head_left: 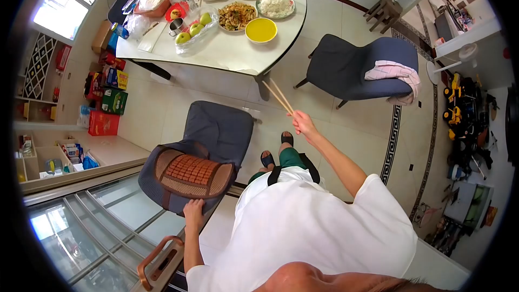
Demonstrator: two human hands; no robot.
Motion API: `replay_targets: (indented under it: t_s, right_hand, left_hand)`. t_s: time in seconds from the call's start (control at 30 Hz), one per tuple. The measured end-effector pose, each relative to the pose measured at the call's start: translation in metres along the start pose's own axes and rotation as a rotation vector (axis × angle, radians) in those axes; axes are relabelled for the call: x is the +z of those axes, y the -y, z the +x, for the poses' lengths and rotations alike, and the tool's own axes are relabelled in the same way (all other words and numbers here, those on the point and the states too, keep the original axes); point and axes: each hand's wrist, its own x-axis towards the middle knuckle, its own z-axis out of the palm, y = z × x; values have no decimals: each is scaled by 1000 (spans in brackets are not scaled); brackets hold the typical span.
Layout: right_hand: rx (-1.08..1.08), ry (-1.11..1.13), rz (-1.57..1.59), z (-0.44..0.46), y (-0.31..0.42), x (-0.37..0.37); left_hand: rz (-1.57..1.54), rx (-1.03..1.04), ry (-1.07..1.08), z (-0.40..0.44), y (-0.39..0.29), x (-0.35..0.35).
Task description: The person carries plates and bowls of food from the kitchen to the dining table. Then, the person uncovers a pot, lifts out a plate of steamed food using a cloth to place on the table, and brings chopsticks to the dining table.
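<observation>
My right hand is closed around a pair of wooden chopsticks, held out in front of my body with their tips pointing toward the table. My left hand is at the top edge of a dark grey chair, its fingers curled over the backrest. A brown woven backrest cushion with reddish-brown beads is fixed to that chair, just ahead of my left fingers.
A white table holds several dishes, including a yellow bowl and rice. Another chair with a pink towel stands right. Boxes line the left wall; a sliding glass door is near-left.
</observation>
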Motion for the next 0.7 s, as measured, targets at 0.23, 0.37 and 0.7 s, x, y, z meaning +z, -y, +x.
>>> replay_targets:
  t_s: [0.23,0.37,0.7]
  right_hand:
    - [-312,-386,-205,141,6,7]
    - [-414,-620,-519,207,36,-25]
    - [-544,-436,-775,328,109,-48]
  left_hand:
    - [15,-59,-24,-27,38,28]
    - [70,-180,35,-34,34,44]
    - [-323,-549,205,98,-6,-26]
